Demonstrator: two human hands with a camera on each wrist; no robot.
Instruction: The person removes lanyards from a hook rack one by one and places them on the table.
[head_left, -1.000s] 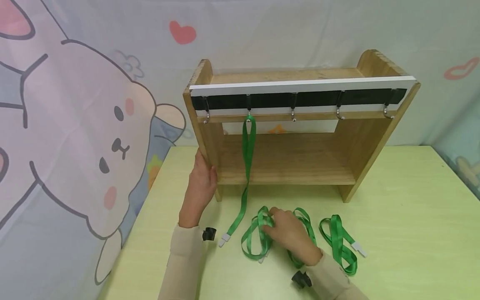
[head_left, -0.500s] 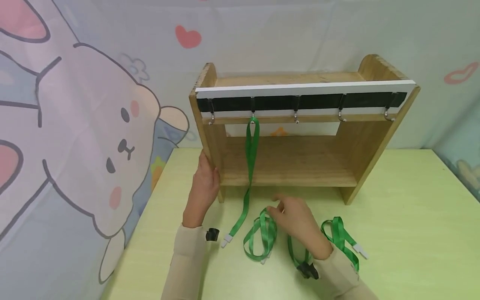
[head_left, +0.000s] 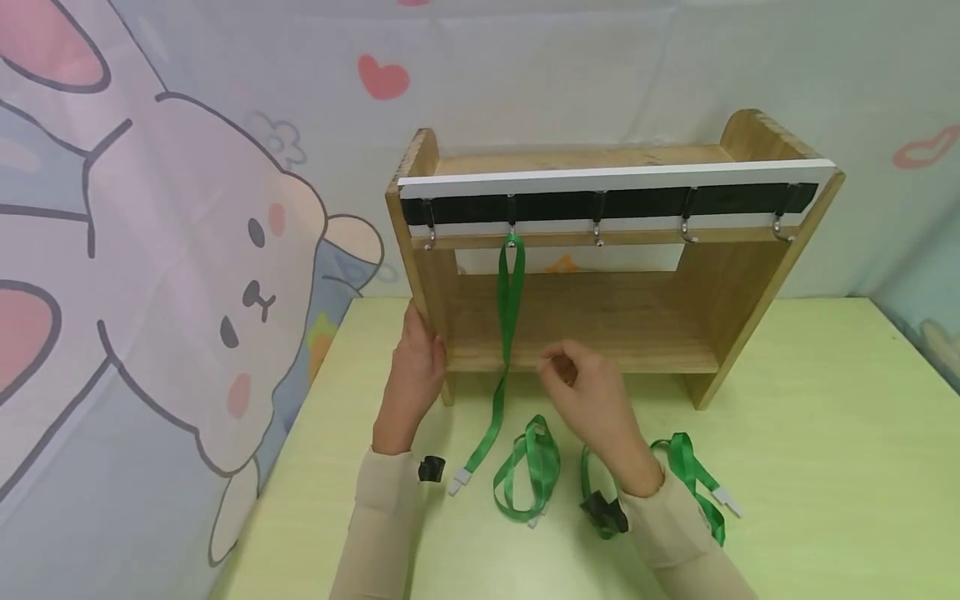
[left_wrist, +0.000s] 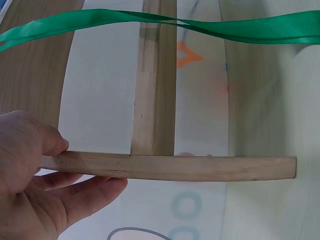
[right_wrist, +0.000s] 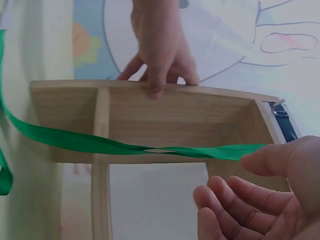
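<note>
My left hand (head_left: 411,367) grips the left side panel of a small wooden shelf (head_left: 585,317), thumb on the inner face and fingers on the outer one, as the left wrist view shows. From the second hook from the left hangs a green lanyard (head_left: 508,300), its white clip reaching the table. Right of it my right hand (head_left: 588,392) hovers before the lower board, fingers loosely curled and holding nothing. In the right wrist view the hanging lanyard (right_wrist: 75,141) passes behind the right thumb. A coiled green lanyard (head_left: 542,467) lies on the table below that hand.
Two more green lanyards lie on the table, a middle one (head_left: 586,471) partly under my right wrist and another (head_left: 684,458) farther right. Several metal hooks line the black strip (head_left: 645,202) on the shelf front. A cartoon-printed curtain (head_left: 570,67) stands behind.
My right hand has lifted from the coiled lanyards and moved up toward the shelf. The left hand keeps its hold on the panel. The head view has shifted slightly.
</note>
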